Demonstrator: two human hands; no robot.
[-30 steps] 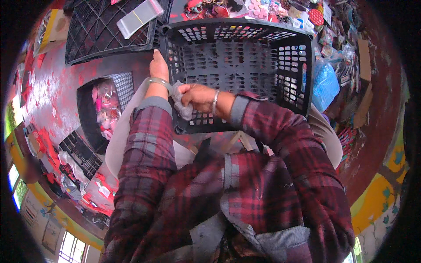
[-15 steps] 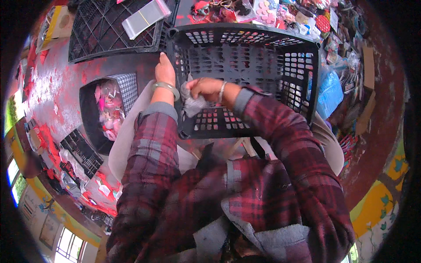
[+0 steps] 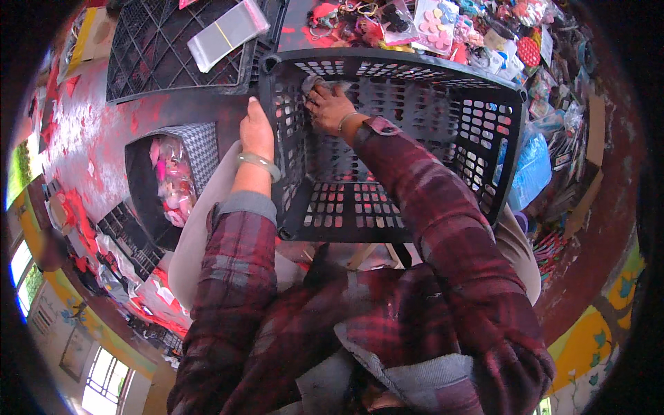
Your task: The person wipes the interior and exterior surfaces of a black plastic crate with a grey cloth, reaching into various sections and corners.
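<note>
A black plastic crate (image 3: 408,228) with slotted walls lies tilted in front of me, its open side facing me. My left hand (image 3: 257,131) holds the crate's left side from outside; its thumb points up along the rim and the other fingers are mostly hidden. Inside the crate, my right hand (image 3: 330,109) presses a crumpled grey cloth (image 3: 311,84) against the upper left corner. Part of the cloth is hidden under the fingers.
A black lattice crate (image 3: 155,62) at the far left carries a stack of clear plastic sleeves (image 3: 228,36). Left of my knee stands a dark bin (image 3: 149,200) with pink packaged items. Small bagged goods (image 3: 484,41) pile up at the far right, beside a blue plastic bag (image 3: 531,169).
My right hand has moved the cloth from the crate's lower left side up to its upper left corner. The crate's near edge has shifted toward me, while my left hand keeps its hold.
</note>
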